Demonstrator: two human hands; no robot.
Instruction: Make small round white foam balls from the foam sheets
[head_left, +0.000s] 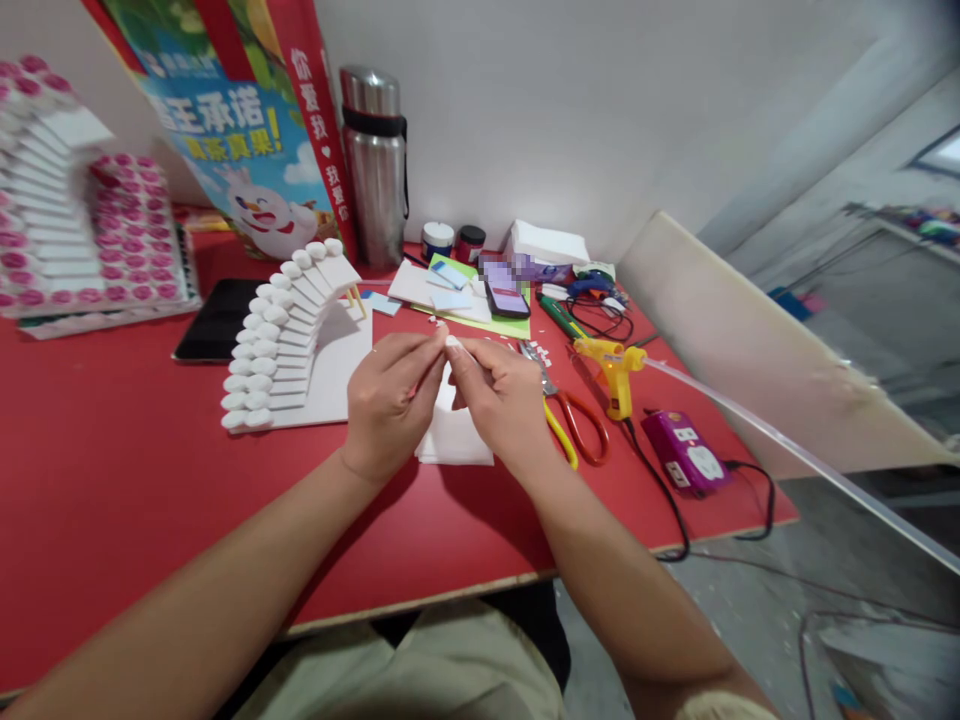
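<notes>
My left hand (pixel 397 400) and my right hand (pixel 499 395) meet fingertip to fingertip over the red table. Both pinch at something small and whitish between them, too small and covered to name. Beneath them lies a stack of white paper (pixel 456 442), partly hidden by the hands. Left of my left hand stands a small white model staircase (pixel 300 345) on a white base, its outer edge lined with white oval pieces. Close by my right hand are pliers with one red and one yellow handle (pixel 583 425) and scattered small white scraps (pixel 541 353).
A yellow glue gun (pixel 613 370) with a long clear glue stick (pixel 787 455) stands at right, near a purple power socket (pixel 684 452). Behind are a phone (pixel 504 288), a steel flask (pixel 377 180) and a printed bag (pixel 247 130). A pink-and-white stair model (pixel 135 230) and a black tablet (pixel 214 325) sit left.
</notes>
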